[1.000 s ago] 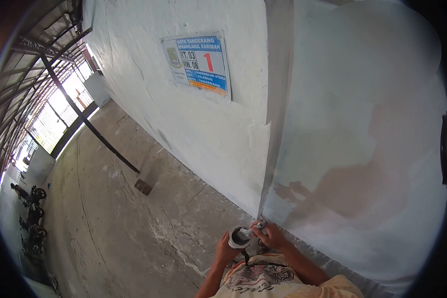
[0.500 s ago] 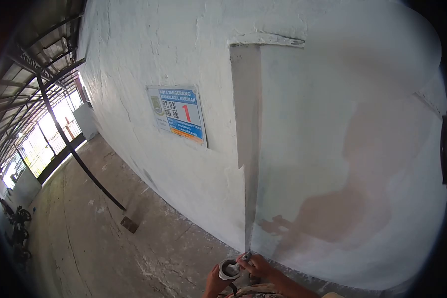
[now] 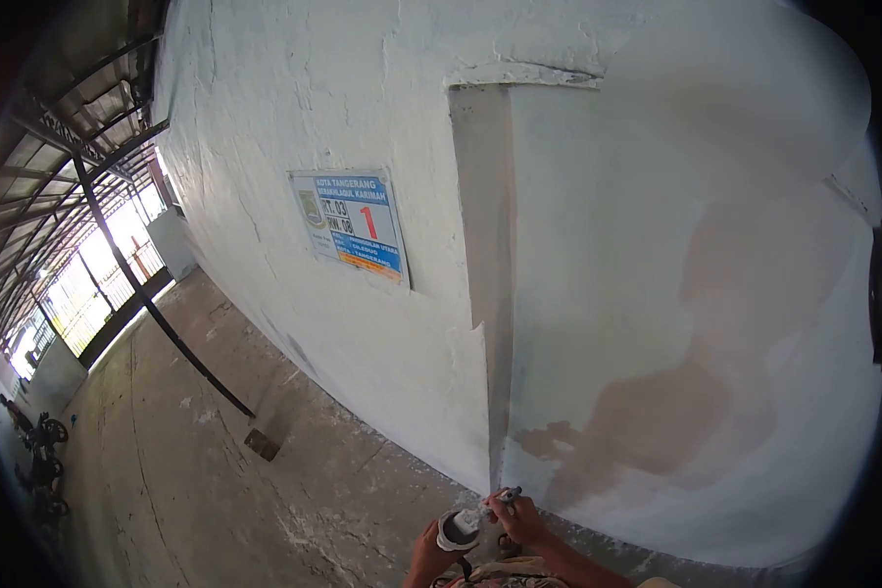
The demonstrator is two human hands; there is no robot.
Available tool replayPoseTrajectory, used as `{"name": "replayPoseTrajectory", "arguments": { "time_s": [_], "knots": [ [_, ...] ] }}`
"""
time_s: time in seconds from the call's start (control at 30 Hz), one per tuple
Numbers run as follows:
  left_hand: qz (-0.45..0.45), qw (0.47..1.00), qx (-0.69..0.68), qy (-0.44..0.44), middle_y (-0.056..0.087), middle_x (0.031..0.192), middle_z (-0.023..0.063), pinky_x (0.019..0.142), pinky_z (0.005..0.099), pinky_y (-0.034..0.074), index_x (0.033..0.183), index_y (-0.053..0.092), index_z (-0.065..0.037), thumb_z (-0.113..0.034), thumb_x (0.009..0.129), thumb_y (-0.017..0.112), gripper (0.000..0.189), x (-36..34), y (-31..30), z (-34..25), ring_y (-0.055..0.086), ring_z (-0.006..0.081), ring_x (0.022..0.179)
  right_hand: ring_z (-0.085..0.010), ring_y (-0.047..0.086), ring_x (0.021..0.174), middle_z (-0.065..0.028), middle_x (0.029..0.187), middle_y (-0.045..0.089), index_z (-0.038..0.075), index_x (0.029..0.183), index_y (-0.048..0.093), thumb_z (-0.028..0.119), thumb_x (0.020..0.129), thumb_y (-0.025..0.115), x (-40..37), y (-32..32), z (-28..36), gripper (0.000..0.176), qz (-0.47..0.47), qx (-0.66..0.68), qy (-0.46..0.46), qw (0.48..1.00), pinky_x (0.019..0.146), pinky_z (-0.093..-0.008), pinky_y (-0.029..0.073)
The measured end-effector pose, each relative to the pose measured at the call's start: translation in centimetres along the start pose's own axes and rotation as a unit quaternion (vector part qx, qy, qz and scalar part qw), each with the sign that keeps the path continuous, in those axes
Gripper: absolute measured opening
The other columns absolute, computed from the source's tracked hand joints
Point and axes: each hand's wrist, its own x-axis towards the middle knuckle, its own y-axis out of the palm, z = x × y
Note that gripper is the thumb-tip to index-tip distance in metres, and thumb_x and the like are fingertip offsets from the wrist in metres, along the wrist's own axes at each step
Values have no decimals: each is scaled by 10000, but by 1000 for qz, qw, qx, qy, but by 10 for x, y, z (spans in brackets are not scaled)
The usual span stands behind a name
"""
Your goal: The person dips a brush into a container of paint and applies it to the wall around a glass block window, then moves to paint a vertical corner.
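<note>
At the bottom of the view, my left hand point(image 3: 431, 555) is wrapped round a small round container point(image 3: 447, 535) with a pale rim. My right hand point(image 3: 521, 519) grips a brush by its handle, just right of the container. The brush's white bristle end point(image 3: 468, 520) is over the container's mouth. Above both hands rises the white wall point(image 3: 402, 392), with a narrow grey recessed strip point(image 3: 490, 245) at the corner.
A blue and white sign point(image 3: 353, 223) hangs on the wall. On the concrete floor point(image 3: 196, 470) at left stands a dark post point(image 3: 181, 348) on a square base. Parked motorcycles point(image 3: 44, 451) are at far left, near a bright gate point(image 3: 93, 260).
My right hand has moved slightly up and to the right, and more of the brush's white end shows. The container has shifted slightly right. The view has moved a little.
</note>
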Motion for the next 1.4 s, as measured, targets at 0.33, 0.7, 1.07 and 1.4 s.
{"name": "replayPoseTrajectory", "arguments": {
  "time_s": [0.33,0.7,1.07,1.4],
  "knots": [
    [7,1000,-8,-7,786,1262,142,984,473,623,1349,757,-109,-284,728,1048,707,-6,1,11,780,375,1172,-152,752,779,-69,822,772,20,1139,756,374,1166,627,2,-4,-13,377,27,5,-9,1000,739,-345,582],
    [25,994,-101,-39,715,1467,123,1089,460,593,1569,614,-80,-192,856,1007,822,-12,11,33,683,271,1328,-151,753,774,-70,813,763,22,1111,737,376,1176,618,-4,-3,-8,380,6,15,8,1000,753,-350,586],
    [57,989,-36,-128,674,1540,179,1158,495,567,1599,594,-113,-241,901,978,807,-7,-4,5,662,325,1398,-154,718,744,-53,823,721,7,1107,716,313,1173,594,-2,-3,-1,335,-60,105,-8,993,720,-365,566],
    [-1,998,54,22,784,1245,143,982,465,623,1363,753,-94,-290,737,1047,719,-8,-7,11,781,370,1154,-153,715,711,-58,774,727,9,1105,725,363,1174,607,-2,-1,-6,379,-77,114,-40,990,679,-348,556]
  ]
}}
